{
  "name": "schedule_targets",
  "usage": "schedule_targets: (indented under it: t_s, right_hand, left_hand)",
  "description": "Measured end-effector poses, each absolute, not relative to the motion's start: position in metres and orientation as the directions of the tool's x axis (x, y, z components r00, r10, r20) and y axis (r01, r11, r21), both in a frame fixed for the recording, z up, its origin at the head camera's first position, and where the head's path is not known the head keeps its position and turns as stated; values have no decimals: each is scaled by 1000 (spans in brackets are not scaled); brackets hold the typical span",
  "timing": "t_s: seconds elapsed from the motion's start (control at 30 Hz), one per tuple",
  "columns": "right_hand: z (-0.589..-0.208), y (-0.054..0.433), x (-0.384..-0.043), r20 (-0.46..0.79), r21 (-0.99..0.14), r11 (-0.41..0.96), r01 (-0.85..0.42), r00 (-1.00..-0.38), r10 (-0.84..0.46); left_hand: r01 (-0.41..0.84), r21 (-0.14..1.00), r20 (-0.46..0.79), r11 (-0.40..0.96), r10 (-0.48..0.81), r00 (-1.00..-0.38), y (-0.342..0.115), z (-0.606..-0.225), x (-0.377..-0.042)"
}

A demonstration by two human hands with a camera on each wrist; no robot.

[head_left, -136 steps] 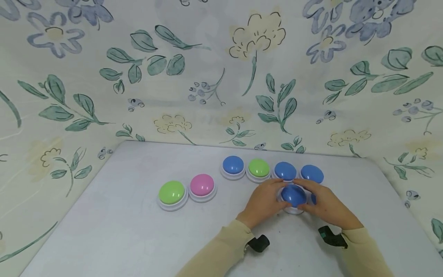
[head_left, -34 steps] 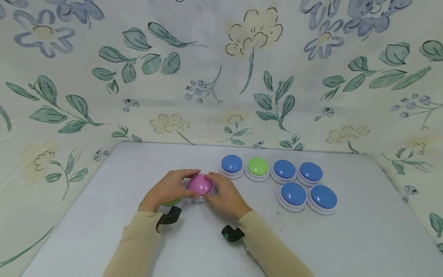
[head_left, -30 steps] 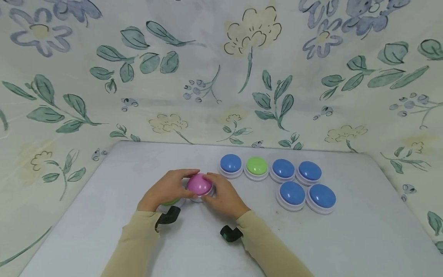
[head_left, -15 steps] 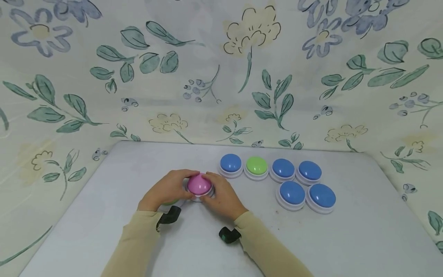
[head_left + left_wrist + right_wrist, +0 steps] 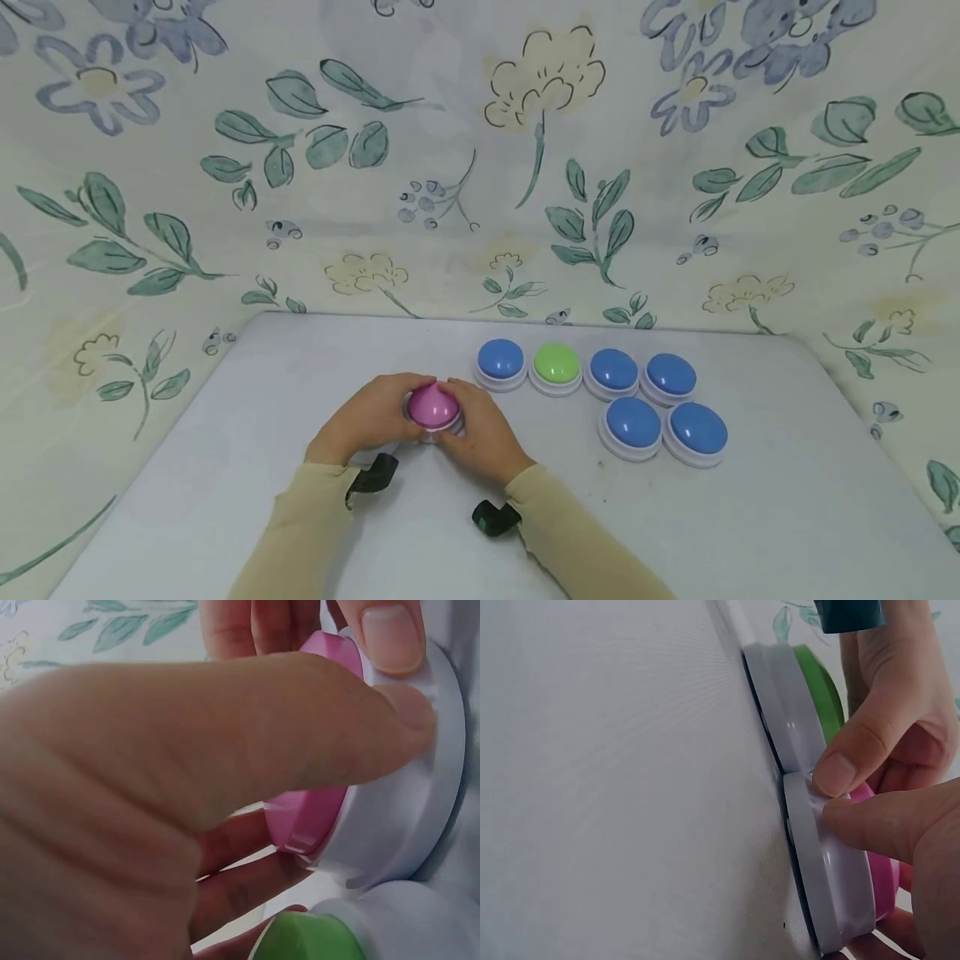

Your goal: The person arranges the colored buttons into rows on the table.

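A pink domed push button [image 5: 433, 407] on a round white base sits on the white table, gripped from both sides. My left hand [image 5: 369, 417] curls round its left side, the thumb lying along the white base in the left wrist view. From the right, my right hand [image 5: 483, 435] grips the same button, its thumb pressed to the base near the left thumb. Fingers of both hands reach behind the dome. Right beside it is a green push button [image 5: 784, 705], seen in the wrist views but covered by my left hand in the head view.
To the right stand several blue push buttons [image 5: 633, 422] on white bases, with another green push button [image 5: 557, 364] in the back row. A floral cloth [image 5: 450, 167] hangs behind the table [image 5: 525, 533]. Each wrist carries a dark camera mount [image 5: 495, 518].
Both hands have left a blue button on the right and gone left to the pink one. Over the last second they stay there; the left hand now covers the green button in the head view.
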State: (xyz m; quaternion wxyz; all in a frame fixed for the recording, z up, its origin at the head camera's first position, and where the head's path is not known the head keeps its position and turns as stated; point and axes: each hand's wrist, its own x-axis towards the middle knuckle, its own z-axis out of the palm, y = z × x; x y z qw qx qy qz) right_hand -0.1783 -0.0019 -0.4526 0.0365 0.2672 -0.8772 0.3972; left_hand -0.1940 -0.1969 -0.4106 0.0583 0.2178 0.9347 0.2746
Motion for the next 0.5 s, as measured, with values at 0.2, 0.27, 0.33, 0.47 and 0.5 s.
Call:
schedule_targets:
  t_s: [0.2, 0.27, 0.33, 0.47, 0.5]
  right_hand:
    - [-451, -2, -177, 255, -669, 569, -478, -867, -428]
    - [-451, -3, -177, 249, -669, 574, -472, -870, -426]
    - [-450, -2, -176, 251, -667, 577, -472, -871, -423]
    - [-447, -1, -176, 264, -659, 581, -477, -870, -416]
    - [-446, -1, -175, 274, -654, 582, -484, -868, -414]
  left_hand:
    - [384, 526, 20, 759, 440, -898, -196, -411, -193]
    - [394, 521, 30, 757, 445, -895, -196, -410, -193]
    - [403, 518, 40, 754, 449, -893, -196, -409, -192]
    - [397, 522, 45, 755, 441, -896, -194, -405, -190]
    - [392, 525, 45, 755, 436, -899, -194, -404, -189]
